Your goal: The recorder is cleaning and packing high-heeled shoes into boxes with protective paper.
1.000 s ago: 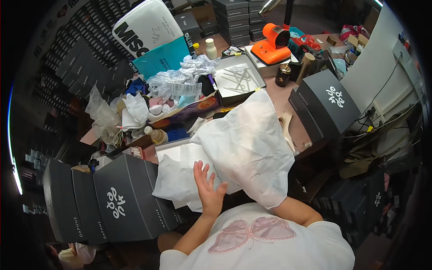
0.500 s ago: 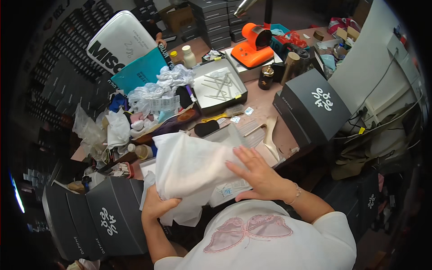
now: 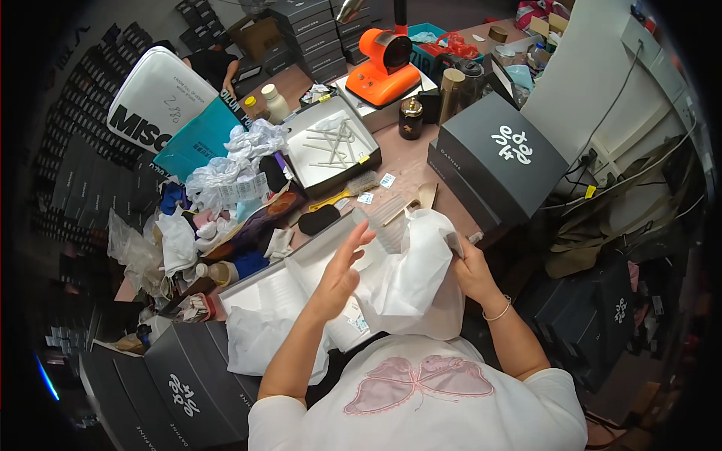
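Right hand point(image 3: 474, 269), centre right of the frame: wearing a thin bracelet at the wrist; its grip is clenching the edge of a thin white cloth-like bag point(image 3: 417, 274).
Thin white bag: hanging in loose folds at the centre of the frame, its lower part reaching down in front of the white shirt; its contents I am not managing to make out.
Left hand point(image 3: 340, 272), centre: its grip is standing released, fingers stretched upward, holding nothing; nearest to the bag's left side; contact I am unable to tell.
Long grey-rimmed box with white lining point(image 3: 322, 249): lying uncovered behind and below the left hand.
Crumpled white sheet point(image 3: 263, 342): drooping over that box's near edge, lower left of centre.
Beige high-heeled shoe point(image 3: 427, 197): showing in part just beyond the bag; the rest is hiding behind it.
Flat black oval pad point(image 3: 319, 219) and yellow-handled brush point(image 3: 331, 198): lying beyond the grey-rimmed box.
Black-sided tray with white inside point(image 3: 331, 143): holding scattered pale sticks, upper centre.
Bright orange device point(image 3: 383, 75): standing at the top of the frame.
Dark grey lidded box with white lettering point(image 3: 496, 154): resting on the pink bench point(image 3: 406, 161), upper right.
Dark grey boxes point(image 3: 199, 383): standing in a row, lower left.
Another person's arm point(image 3: 229, 77): reaching downward, upper left.
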{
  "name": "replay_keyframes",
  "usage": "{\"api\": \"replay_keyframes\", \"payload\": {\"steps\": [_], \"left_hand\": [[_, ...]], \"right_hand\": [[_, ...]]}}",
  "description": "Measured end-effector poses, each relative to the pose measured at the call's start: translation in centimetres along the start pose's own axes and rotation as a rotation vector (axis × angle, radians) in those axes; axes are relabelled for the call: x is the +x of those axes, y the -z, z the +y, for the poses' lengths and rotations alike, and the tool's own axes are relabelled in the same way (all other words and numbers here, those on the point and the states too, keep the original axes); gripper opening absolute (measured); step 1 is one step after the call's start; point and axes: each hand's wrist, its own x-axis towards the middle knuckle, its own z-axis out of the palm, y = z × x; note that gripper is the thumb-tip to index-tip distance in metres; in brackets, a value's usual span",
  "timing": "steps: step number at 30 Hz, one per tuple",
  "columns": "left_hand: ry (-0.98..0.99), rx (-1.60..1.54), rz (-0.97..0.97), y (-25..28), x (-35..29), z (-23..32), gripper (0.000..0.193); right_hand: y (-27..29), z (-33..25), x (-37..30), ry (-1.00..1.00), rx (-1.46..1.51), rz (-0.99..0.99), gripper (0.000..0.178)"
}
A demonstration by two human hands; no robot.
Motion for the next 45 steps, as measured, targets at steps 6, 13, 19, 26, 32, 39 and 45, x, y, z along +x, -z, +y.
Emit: {"api": "replay_keyframes", "payload": {"steps": [6, 13, 19, 26, 32, 39, 45], "left_hand": [[-0.107, 0.252, 0.128, -3.8, 0.1, 2.9, 0.019], [-0.265, 0.266, -0.047, -2.9, 6.8, 9.7, 0.015], [-0.05, 0.322, -0.07, -0.4, 5.9, 10.9, 0.012], [0.074, 0.277, 0.062, 1.4, 4.8, 9.7, 0.013], [0.089, 0.41, 0.11, 4.0, 4.7, 7.4, 0.011], [0.189, 0.303, 0.159, 6.2, 2.9, 7.0, 0.012], [0.187, 0.282, 0.166, 5.9, 2.2, 7.1, 0.013]], "right_hand": [[0.7, 1.2, 0.7, -0.223, 0.345, -0.058, 0.038], [-2.4, 0.6, 0.1, -0.205, 0.282, -0.166, 0.036], [-3.4, 1.7, -1.2, -0.184, 0.744, -0.257, 0.054], [-4.1, 1.8, -1.0, -0.136, 0.466, -0.407, 0.083], [-3.8, 2.5, -1.6, -0.132, 1.111, -0.446, 0.089], [-5.8, 3.2, -2.0, -0.32, 0.882, -0.128, 0.039], [-6.5, 3.1, -1.0, -0.142, 0.769, -0.03, 0.052]]}}
